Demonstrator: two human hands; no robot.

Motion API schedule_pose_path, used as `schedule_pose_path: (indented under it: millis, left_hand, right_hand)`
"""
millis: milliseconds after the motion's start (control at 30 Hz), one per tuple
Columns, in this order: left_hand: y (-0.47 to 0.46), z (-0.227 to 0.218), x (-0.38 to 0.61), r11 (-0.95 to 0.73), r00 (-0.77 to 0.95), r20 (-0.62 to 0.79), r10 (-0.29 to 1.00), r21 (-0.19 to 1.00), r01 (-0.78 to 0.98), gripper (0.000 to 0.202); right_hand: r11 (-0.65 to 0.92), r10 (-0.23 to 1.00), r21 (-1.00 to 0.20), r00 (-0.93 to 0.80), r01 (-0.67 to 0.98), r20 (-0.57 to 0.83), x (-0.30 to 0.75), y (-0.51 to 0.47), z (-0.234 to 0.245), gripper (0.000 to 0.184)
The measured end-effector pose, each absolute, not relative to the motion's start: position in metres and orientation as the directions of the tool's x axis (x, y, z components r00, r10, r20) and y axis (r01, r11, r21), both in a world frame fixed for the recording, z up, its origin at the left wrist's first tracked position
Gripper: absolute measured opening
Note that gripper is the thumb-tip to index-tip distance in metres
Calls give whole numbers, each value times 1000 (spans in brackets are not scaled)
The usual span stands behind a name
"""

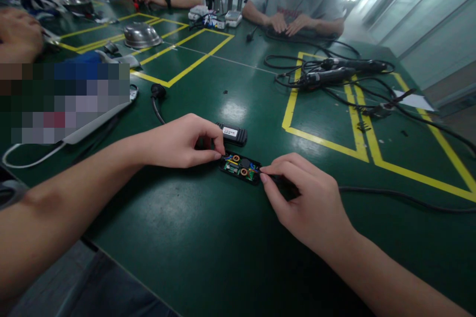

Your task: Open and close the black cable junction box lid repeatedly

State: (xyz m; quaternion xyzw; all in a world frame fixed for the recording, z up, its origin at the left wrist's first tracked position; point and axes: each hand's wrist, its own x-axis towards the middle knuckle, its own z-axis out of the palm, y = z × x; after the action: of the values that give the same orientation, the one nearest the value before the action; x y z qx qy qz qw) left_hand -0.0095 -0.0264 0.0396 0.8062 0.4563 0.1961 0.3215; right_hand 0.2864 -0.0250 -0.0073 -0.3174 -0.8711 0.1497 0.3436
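Note:
A small black plastic housing (242, 182) lies open on the green table, with a circuit board (233, 169) inside. Copper coils and blue and yellow wires show on the board. My left hand (182, 141) is closed, thumb and index finger pinched at the housing's left end; what lies between the fingertips is hidden. At the right end, my right hand (308, 193) pinches a black cable (390, 193) close to where it meets the housing. Just behind lies the ribbed black cover (241, 136) with a white label.
A black plug (158, 91) on a cord lies beyond my left forearm. Two black handheld tools (327, 77) with tangled cables lie at right, over yellow tape outlines (323, 139). A metal bowl (142, 35) stands farther back. Other people sit around the table.

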Motion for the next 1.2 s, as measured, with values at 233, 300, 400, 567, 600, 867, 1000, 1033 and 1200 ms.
schedule_pose_path:
  millis: [233, 300, 400, 567, 600, 867, 1000, 1033, 1200]
  left_hand:
    - [-25, 38, -13, -428, 529, 46, 847, 649, 629, 12]
    - [-26, 39, -12, -471, 546, 74, 834, 612, 635, 12]
    - [-28, 41, -9, -545, 578, 124, 807, 534, 646, 14]
    - [-29, 36, -2, -626, 577, 256, 776, 431, 650, 15]
    - [-29, 35, -1, -625, 555, 291, 779, 421, 657, 15]
    - [-16, 18, -6, -426, 268, 369, 890, 464, 777, 27]
    - [-9, 12, -14, -391, 309, 242, 920, 496, 775, 44]
    - [-9, 11, -15, -384, 318, 215, 923, 501, 776, 46]
    - [-16, 16, -7, -441, 357, 259, 897, 485, 756, 38]
  right_hand:
    - [760, 649, -439, -567, 479, 507, 287, -22, -11, 17]
    - [768, 641, -416, -571, 488, 514, 287, -22, -11, 17]
    - [778, 627, -388, -575, 494, 526, 287, -23, -11, 17]
    - [795, 603, -347, -588, 497, 539, 286, -24, -13, 14]
    - [797, 601, -342, -592, 498, 538, 286, -24, -13, 13]
    - [771, 635, -398, -546, 498, 546, 286, -23, -11, 20]
    - [774, 632, -397, -560, 493, 536, 285, -23, -11, 19]
    - [772, 634, -400, -562, 494, 531, 285, -23, -11, 19]
    - [745, 667, -439, -561, 502, 491, 286, -24, -14, 30]
